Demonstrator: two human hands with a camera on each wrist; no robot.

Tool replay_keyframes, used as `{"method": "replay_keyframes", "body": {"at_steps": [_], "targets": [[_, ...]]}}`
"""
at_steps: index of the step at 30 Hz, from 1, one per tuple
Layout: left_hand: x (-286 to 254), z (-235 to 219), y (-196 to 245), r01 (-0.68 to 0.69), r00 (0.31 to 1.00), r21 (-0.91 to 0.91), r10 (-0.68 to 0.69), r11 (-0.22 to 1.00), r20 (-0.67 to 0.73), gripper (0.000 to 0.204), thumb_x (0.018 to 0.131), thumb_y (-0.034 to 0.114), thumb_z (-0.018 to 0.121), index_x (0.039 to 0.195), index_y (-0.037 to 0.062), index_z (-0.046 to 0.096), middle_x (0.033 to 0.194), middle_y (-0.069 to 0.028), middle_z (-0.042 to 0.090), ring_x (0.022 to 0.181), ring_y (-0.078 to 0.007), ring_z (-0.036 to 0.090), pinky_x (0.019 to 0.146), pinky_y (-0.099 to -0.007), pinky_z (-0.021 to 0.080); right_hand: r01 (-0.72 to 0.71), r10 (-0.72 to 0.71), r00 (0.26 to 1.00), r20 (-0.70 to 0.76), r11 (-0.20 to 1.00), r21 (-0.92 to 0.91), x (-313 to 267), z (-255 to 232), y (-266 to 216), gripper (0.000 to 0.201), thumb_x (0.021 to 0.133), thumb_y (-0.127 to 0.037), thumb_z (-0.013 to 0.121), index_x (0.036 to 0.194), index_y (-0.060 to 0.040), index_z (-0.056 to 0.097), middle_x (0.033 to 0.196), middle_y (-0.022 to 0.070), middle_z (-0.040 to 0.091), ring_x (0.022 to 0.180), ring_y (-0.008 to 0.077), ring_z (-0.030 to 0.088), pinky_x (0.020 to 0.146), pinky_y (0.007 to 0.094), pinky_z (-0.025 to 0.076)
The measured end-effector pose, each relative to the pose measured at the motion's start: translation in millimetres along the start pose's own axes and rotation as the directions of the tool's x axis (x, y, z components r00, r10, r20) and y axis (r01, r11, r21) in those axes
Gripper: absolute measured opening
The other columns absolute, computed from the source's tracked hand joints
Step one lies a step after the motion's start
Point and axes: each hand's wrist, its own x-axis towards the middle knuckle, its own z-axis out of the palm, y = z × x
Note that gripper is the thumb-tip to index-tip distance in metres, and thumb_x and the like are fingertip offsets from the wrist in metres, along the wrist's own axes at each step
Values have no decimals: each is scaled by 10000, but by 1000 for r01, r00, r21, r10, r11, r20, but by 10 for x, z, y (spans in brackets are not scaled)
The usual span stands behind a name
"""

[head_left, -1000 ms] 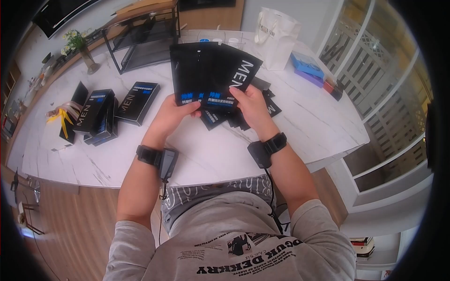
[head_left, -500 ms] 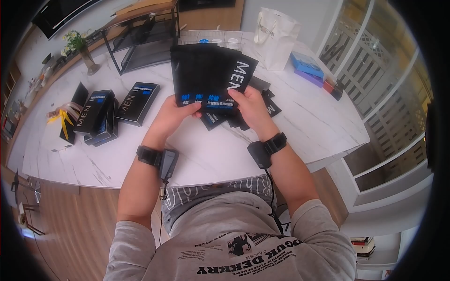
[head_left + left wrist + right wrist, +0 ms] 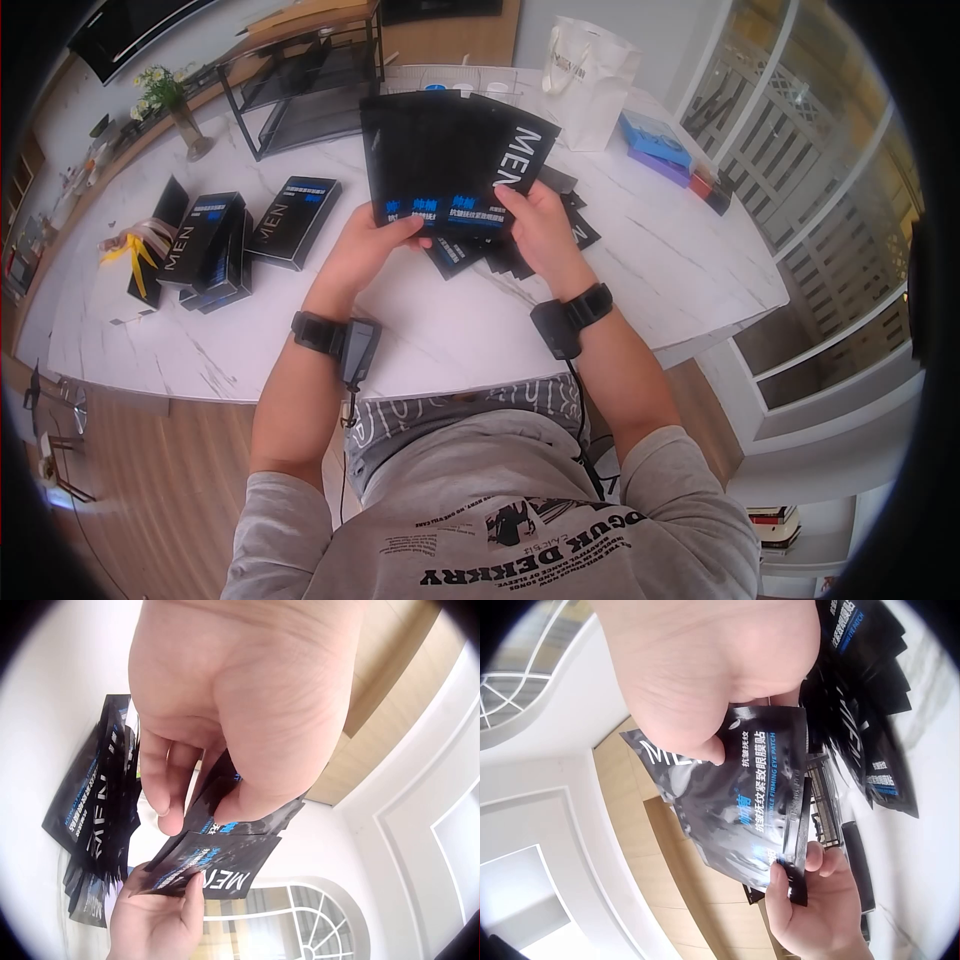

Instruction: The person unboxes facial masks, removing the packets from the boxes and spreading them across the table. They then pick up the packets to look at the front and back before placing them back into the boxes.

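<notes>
A fan of several black eye patch sachets (image 3: 440,150), printed "MEN" with blue and white lettering, is held up over the table. My left hand (image 3: 362,245) pinches the lower left corner, thumb on the front. At the lower right, my right hand (image 3: 545,230) pinches the outermost sachet with its thumb beside the "MEN" print. In the right wrist view, the front sachet (image 3: 757,780) reads "firming eye patch". Behind and below the hands lies a loose pile of similar black sachets (image 3: 101,802), partly hidden in the head view.
To the left are black "MEN" boxes (image 3: 295,222) and an open box with yellow ribbon (image 3: 138,262). A dark rack (image 3: 310,120), flower vase (image 3: 190,130) and wire basket (image 3: 490,84) stand farther back. A white paper bag (image 3: 590,85) and blue box (image 3: 655,138) are at right.
The sachet fan drew in slightly half a second ago and is now spread a little wider again, its right side tipping outward. Both hands keep their hold; the boxes and pile have not moved.
</notes>
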Motion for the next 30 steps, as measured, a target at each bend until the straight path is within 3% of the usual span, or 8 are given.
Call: {"method": "replay_keyframes", "body": {"at_steps": [30], "targets": [[12, -1, -23, 11, 1000, 18, -12, 1000, 21, 186, 944, 77, 635, 1105, -15, 623, 988, -102, 697, 818, -182, 673, 731, -306, 528, -4, 5, 1000, 20, 999, -34, -23, -8, -6, 226, 987, -89, 575, 1192, 2, 598, 1123, 37, 651, 987, 97, 618, 877, 274, 520]]}}
